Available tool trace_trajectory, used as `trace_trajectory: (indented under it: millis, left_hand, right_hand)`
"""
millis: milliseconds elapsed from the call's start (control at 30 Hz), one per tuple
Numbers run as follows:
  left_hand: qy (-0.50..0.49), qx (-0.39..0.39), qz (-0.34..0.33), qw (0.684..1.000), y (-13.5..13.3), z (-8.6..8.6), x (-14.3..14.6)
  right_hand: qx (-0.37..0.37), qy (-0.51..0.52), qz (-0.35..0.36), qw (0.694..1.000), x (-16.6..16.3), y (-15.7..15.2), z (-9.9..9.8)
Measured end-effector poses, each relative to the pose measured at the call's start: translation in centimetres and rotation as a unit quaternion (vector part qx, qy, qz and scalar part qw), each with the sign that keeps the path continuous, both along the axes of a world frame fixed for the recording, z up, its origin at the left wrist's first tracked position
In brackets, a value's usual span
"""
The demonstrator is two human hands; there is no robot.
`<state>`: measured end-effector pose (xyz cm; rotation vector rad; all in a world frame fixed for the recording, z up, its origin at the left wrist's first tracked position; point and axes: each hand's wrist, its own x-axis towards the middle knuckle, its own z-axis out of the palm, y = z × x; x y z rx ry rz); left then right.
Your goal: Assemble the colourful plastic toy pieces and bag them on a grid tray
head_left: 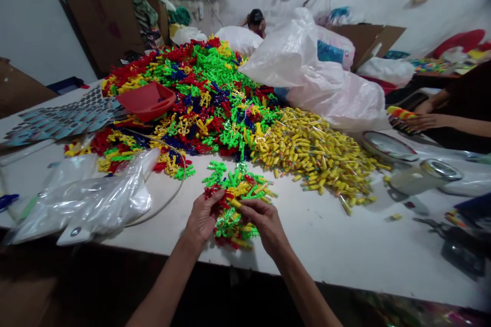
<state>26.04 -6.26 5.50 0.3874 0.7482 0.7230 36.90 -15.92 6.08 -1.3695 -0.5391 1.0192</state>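
Note:
My left hand is closed on a red plastic toy piece at the table's near side. My right hand pinches a small yellow tube, its end meeting the red piece. Under and around both hands lies a small heap of green toy figures, with red figures and yellow tubes mixed in. Beyond it rises a large pile of red, green, blue and yellow toy figures. To its right spreads a pile of yellow tubes.
Clear plastic bags lie at left, near printed cards. A red scoop rests on the figures. White sacks stand behind the tubes. At right are a scale and a co-worker's hands; another person is behind the pile.

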Motion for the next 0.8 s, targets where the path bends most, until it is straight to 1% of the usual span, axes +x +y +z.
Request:
trace_trajectory:
  millis: [133,333,433,500,600,667,733,800]
  left_hand:
    - [-0.016,-0.028,-0.010,0.999,-0.4,-0.3,0.3]
    - [-0.007,-0.036,-0.001,0.999,-1.1,0.4,0.7]
    - [-0.017,-0.049,0.012,0.999,-1.3,0.6,0.9]
    - [-0.019,-0.065,0.008,0.998,-1.2,0.6,1.0]
    - [0.005,-0.094,-0.027,0.995,-1.1,0.8,1.1]
    - [0.018,-0.092,-0.038,0.995,-1.3,1.2,0.6]
    - [0.024,-0.072,-0.041,0.996,-1.6,1.6,-0.2]
    - [0.045,-0.052,-0.060,0.996,-1.6,1.2,-0.5]
  right_hand:
    - [-0.001,0.046,0.011,0.999,0.2,0.0,-0.4]
    - [-0.003,0.015,-0.001,1.000,0.5,-0.3,-0.3]
    - [-0.004,0.030,0.000,1.000,0.9,-0.4,-0.5]
    - [-0.002,0.068,0.031,0.997,1.2,-0.4,-0.7]
    - [0.002,0.124,0.081,0.989,1.5,-0.3,-0.9]
    - [0.002,0.128,0.067,0.990,1.1,-0.6,-0.4]
    - [-0.002,0.123,0.033,0.992,0.4,-0.9,0.3]
    - [-0.003,0.141,0.030,0.990,0.0,-1.0,1.0]
